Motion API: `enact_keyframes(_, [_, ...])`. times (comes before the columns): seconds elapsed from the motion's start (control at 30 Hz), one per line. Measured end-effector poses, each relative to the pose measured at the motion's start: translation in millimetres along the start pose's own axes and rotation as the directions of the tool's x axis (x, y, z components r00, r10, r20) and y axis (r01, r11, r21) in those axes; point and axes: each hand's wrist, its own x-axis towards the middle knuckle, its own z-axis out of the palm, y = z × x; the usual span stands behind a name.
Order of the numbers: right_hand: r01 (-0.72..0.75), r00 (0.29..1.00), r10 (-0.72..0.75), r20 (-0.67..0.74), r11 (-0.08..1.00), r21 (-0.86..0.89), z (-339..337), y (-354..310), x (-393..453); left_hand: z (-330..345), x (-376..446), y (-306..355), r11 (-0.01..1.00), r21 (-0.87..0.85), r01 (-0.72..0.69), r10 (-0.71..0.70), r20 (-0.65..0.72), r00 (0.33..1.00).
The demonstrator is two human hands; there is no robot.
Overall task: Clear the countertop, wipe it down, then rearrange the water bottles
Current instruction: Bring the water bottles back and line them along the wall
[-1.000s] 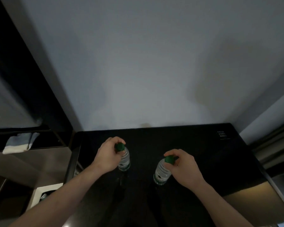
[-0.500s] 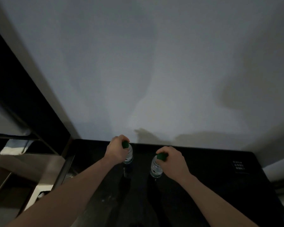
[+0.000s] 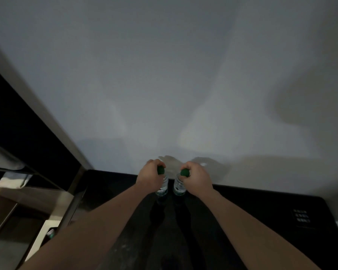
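Note:
Two clear water bottles with green caps stand upright side by side on the black countertop point(image 3: 261, 207), close to the white back wall. My left hand point(image 3: 149, 176) grips the left bottle point(image 3: 163, 187) around its neck, just under the cap. My right hand point(image 3: 197, 177) grips the right bottle point(image 3: 179, 187) the same way. A narrow gap separates the two bottles. Their bases rest on the counter, and my fingers hide part of each neck.
A small printed label point(image 3: 302, 218) lies on the counter at the right. To the left, a dark frame edge point(image 3: 74, 201) borders the counter. A white cloth point(image 3: 12, 181) hangs on a lower shelf, and a white box point(image 3: 47, 233) sits below.
Both hands have carried the bottles back toward the wall and brought them closer together. The camera view has tilted upward.

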Motion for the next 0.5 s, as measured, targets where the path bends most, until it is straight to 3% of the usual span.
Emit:
enact_keyframes(0.27, [-0.021, 1.000, 0.021, -0.005, 0.999, 0.032, 11.0, -6.2, 24.8, 7.2, 17.5, 7.2, 1.000, -0.008, -0.027, 0.027, -0.011, 1.000])
enact_keyframes(0.5, [0.053, 0.997, -0.052, 0.053, 0.998, -0.016, 6.8, -12.0, 17.5, 4.5, 2.6, 7.4, 0.998, 0.017, -0.056, 0.056, 0.014, 0.998])
